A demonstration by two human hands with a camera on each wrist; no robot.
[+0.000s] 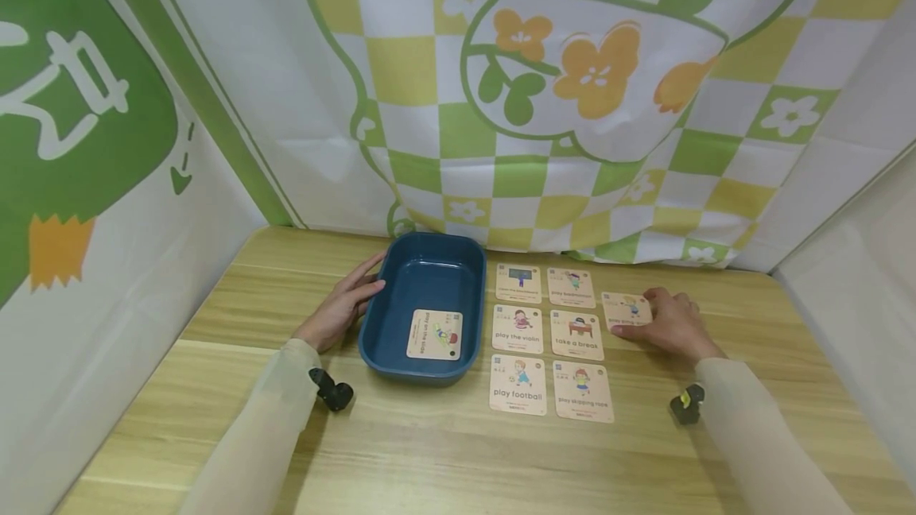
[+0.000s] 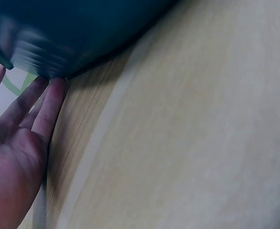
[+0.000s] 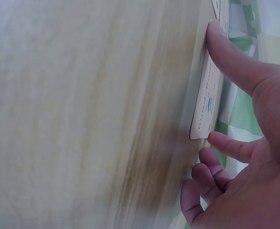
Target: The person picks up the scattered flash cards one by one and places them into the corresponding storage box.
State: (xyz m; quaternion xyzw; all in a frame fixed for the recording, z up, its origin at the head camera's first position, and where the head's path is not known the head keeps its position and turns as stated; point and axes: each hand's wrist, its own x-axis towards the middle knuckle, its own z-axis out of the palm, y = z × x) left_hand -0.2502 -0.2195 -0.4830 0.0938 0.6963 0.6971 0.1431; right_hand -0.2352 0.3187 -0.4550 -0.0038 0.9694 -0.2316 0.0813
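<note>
My left hand (image 1: 345,304) rests against the left side of a dark blue tray (image 1: 373,340), thumb near its rim. In the left wrist view its fairly straight fingers (image 2: 49,107) touch the tray's outer wall. Inside the tray lies a "play on the slide" card (image 1: 434,334), turned sideways. On the right, my right hand (image 1: 669,324) pinches a ping pong picture card (image 1: 624,310) by its edges, between thumb and index finger. The right wrist view shows that card (image 3: 207,102) edge-on, close over the table, with the other fingers curled loosely beside it.
Left of the held card, several picture cards lie in two columns, among them "play the violin" (image 1: 518,329), "take a break" (image 1: 576,335), "play football" (image 1: 518,385) and "play skipping rope" (image 1: 583,392). A patterned curtain (image 1: 515,181) hangs behind the wooden table (image 1: 444,451).
</note>
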